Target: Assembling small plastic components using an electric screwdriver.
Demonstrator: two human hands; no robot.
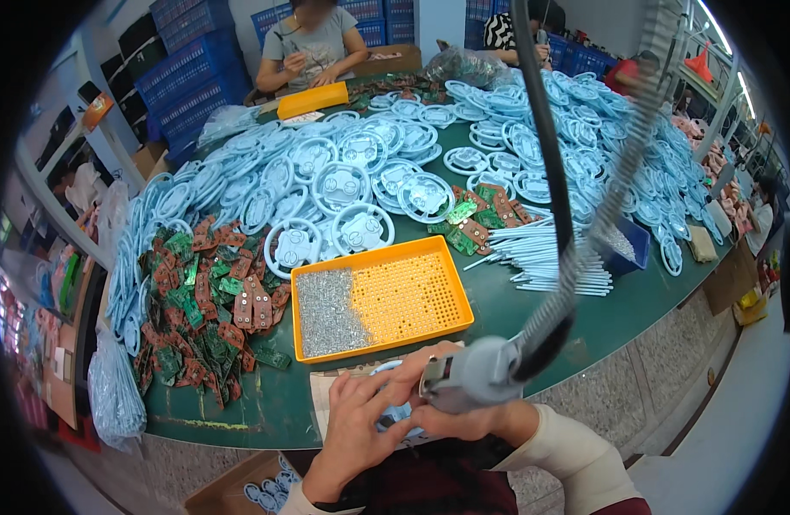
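Observation:
A light-blue toy steering wheel part (pixel 393 415) lies on a piece of cardboard (pixel 321 396) at the table's near edge, mostly covered by my hands. My left hand (pixel 354 422) is closed on its left side, fingers bent over the rim. My right hand (pixel 457 419) wraps round a grey electric screwdriver (pixel 481 378), which hangs from a coiled spring and black cable. The screwdriver's tip is hidden by my fingers. Just beyond my hands sits a yellow tray (pixel 385 350) with a perforated bed, its left part covered with small silver screws (pixel 331 313).
Red and green circuit boards (pixel 210 300) are heaped at left, more (pixel 477 219) beyond the tray. Blue wheel parts (pixel 342 184) cover the far table. Thin blue rods (pixel 549 257) lie beside a dark-blue bin (pixel 625 245). A person (pixel 313 47) sits opposite. Below is a cardboard box (pixel 232 481).

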